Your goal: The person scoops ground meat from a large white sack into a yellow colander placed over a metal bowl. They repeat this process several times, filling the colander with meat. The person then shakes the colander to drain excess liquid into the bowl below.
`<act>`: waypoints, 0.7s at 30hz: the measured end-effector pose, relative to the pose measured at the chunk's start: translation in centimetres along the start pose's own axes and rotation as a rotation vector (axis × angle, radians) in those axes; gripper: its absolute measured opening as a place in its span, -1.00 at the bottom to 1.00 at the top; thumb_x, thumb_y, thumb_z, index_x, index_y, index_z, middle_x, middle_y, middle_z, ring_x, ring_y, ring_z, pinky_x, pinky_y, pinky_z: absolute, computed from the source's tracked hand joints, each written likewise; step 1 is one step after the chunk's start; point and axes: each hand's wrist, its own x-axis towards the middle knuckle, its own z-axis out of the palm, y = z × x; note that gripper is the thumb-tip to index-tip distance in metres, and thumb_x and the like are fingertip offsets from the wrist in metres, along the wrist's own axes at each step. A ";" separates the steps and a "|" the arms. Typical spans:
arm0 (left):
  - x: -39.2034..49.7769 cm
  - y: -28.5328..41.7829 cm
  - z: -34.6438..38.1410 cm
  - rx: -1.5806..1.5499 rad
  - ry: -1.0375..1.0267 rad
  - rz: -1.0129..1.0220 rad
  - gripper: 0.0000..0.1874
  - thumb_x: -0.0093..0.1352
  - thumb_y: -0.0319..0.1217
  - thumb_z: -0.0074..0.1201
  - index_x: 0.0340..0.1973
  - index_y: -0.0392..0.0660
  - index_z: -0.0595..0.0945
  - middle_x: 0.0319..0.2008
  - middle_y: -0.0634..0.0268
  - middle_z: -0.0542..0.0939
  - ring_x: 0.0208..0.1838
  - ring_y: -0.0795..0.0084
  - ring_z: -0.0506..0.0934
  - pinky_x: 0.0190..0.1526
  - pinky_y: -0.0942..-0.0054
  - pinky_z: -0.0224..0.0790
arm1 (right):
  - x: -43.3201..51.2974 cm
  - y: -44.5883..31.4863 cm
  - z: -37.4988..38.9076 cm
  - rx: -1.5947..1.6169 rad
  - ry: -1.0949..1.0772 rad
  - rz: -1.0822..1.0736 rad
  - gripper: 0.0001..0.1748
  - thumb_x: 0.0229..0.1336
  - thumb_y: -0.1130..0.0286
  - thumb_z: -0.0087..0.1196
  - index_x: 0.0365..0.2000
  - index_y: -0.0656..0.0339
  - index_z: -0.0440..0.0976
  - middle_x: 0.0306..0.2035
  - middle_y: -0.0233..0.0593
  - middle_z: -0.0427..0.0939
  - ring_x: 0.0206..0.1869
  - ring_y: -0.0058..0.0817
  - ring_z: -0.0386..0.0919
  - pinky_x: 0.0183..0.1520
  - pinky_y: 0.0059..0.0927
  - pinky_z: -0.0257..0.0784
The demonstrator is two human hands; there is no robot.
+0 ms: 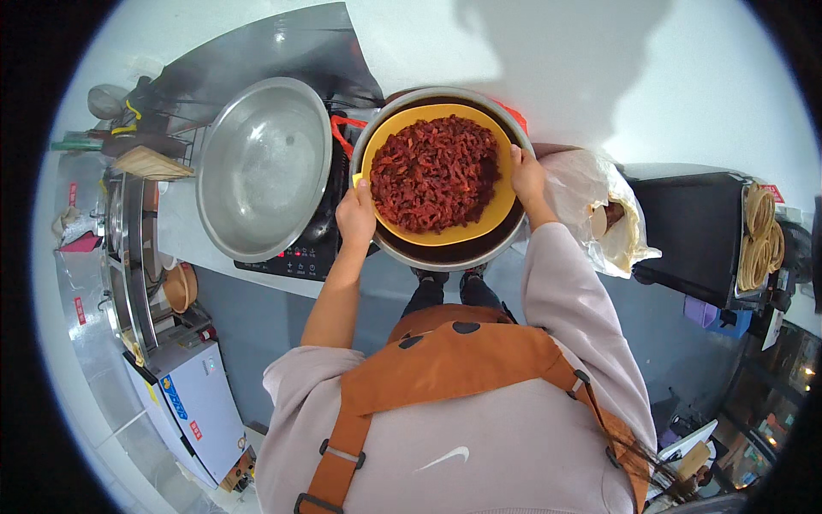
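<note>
Both my hands grip a yellow basin (459, 236) by opposite sides of its rim. My left hand (357, 215) is at its lower left, thumb over the edge. On the upper right side, my right hand (528, 177) holds it the same way. Dark red chopped pieces (437, 173), perhaps meat, fill much of the basin. Beneath it is a larger round metal vessel (431, 262) with a dark interior; I cannot tell whether the basin touches it. An empty-looking, wide metal bowl (263, 167) sits tilted to the left, over a black induction cooker (305, 257).
A white plastic bag (571, 199) lies right of the vessel, beside a black appliance (687, 231) with coiled tan bands (761, 238) on it. Red plastic (343, 132) pokes out behind the cooker. At left are a metal rack (125, 257) and a white chest freezer (199, 411).
</note>
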 end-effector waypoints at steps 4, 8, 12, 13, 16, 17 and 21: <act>-2.4 3.8 -5.0 -0.247 0.086 0.008 -0.53 0.41 -0.14 -0.26 -0.47 -0.32 0.52 -0.55 -0.14 0.51 -0.43 -0.14 0.49 -0.36 0.07 0.30 | -1.3 -0.7 -1.1 0.162 -0.009 -0.023 -0.48 0.22 -0.02 -0.27 -0.35 0.26 0.42 -0.37 0.17 0.50 -0.26 0.12 0.45 -0.22 0.00 0.31; -0.2 1.8 -1.5 -0.014 0.046 -0.003 -0.52 0.41 -0.14 -0.28 -0.47 -0.33 0.51 -0.55 -0.16 0.49 -0.43 -0.16 0.47 -0.36 0.08 0.29 | 0.0 0.2 0.4 0.028 -0.005 0.000 -0.47 0.23 -0.03 -0.29 -0.37 0.27 0.42 -0.37 0.16 0.50 -0.24 0.12 0.45 -0.21 -0.03 0.32; -0.3 2.8 -2.9 -0.088 0.026 -0.009 -0.53 0.40 -0.14 -0.26 -0.47 -0.33 0.51 -0.56 -0.16 0.50 -0.43 -0.16 0.48 -0.35 0.06 0.30 | -0.8 -0.9 -0.5 0.075 -0.008 -0.005 -0.49 0.23 -0.01 -0.26 -0.38 0.27 0.43 -0.37 0.15 0.50 -0.25 0.10 0.45 -0.21 -0.05 0.33; -1.0 3.7 -4.1 -0.136 0.047 0.016 -0.53 0.40 -0.15 -0.26 -0.47 -0.33 0.51 -0.56 -0.16 0.51 -0.43 -0.16 0.48 -0.36 0.06 0.30 | -1.4 -1.1 -1.0 0.155 0.030 -0.025 -0.49 0.23 -0.01 -0.26 -0.39 0.28 0.43 -0.38 0.15 0.50 -0.26 0.09 0.46 -0.22 -0.05 0.33; -1.4 3.8 -3.6 -0.060 0.031 0.042 -0.55 0.40 -0.17 -0.24 -0.47 -0.33 0.52 -0.56 -0.15 0.51 -0.44 -0.16 0.48 -0.37 0.05 0.30 | -1.3 -0.6 -1.0 0.094 0.043 -0.030 -0.50 0.22 0.00 -0.24 -0.37 0.27 0.43 -0.40 0.14 0.51 -0.29 0.09 0.47 -0.24 -0.05 0.34; -1.4 3.2 -2.9 0.005 0.011 0.042 -0.56 0.40 -0.17 -0.23 -0.48 -0.33 0.52 -0.57 -0.15 0.51 -0.45 -0.15 0.48 -0.37 0.05 0.30 | -1.4 -0.2 -0.7 0.025 0.028 -0.021 -0.51 0.22 0.01 -0.24 -0.36 0.27 0.44 -0.41 0.14 0.51 -0.30 0.09 0.47 -0.25 -0.05 0.34; 0.1 0.9 -1.3 -0.045 -0.021 -0.021 -0.56 0.40 -0.19 -0.23 -0.50 -0.33 0.52 -0.55 -0.18 0.50 -0.42 -0.16 0.49 -0.37 0.07 0.30 | -1.0 -0.3 -0.3 -0.079 -0.014 -0.007 -0.53 0.23 0.02 -0.23 -0.37 0.26 0.44 -0.43 0.13 0.51 -0.33 0.09 0.47 -0.28 -0.03 0.35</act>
